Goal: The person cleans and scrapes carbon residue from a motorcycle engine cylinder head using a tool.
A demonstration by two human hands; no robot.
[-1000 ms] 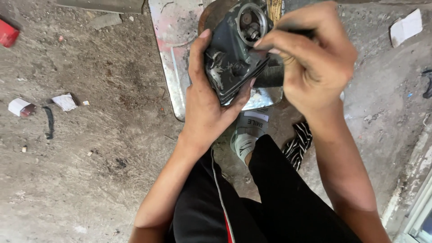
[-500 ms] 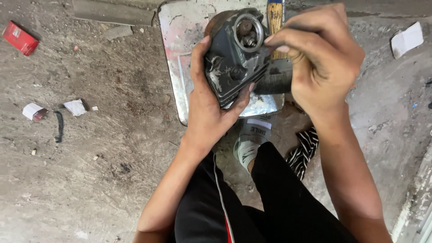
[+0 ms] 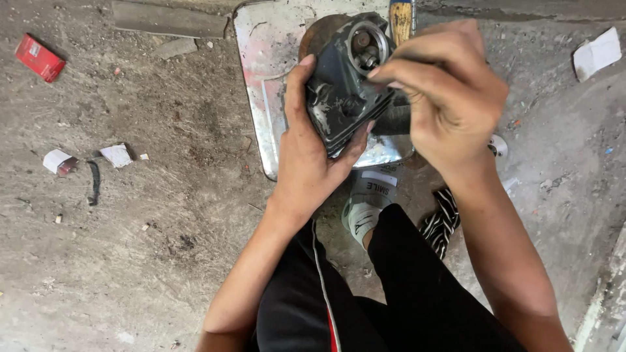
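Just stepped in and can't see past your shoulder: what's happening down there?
A person crouched over a dirty concrete floor cradles a grimy dark engine part in the left hand. The right hand pinches at its upper edge, above a dented metal tray. A small red box lies off to the left.

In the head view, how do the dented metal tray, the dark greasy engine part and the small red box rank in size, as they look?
1. Dented metal tray, partly hidden.
2. Dark greasy engine part, held by the left hand nearer the camera, so this rank is unsure.
3. Small red box, clearly smallest.
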